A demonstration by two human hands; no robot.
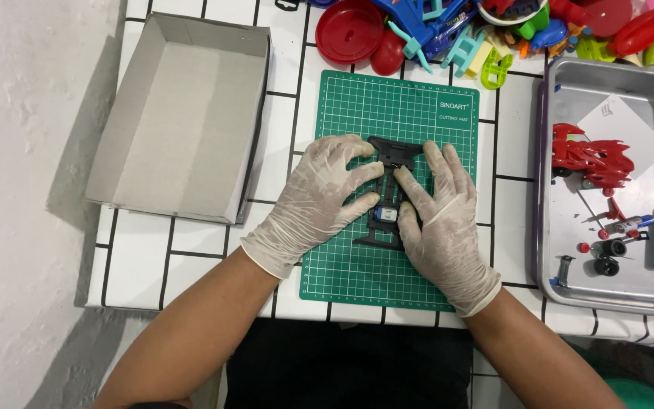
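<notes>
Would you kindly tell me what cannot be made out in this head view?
- Black chassis: its sides lie under the gloved left hand and right hand, so the grip is unclear.
- Plastic toy pile: cut off by the top edge.
- Metal tray: right side cut off by the frame edge.
- Small parts in the tray: too small to identify.

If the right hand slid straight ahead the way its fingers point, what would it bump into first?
The right hand points up the mat, slightly left. It already rests on the black toy chassis; beyond that, probably the red lid.
</notes>
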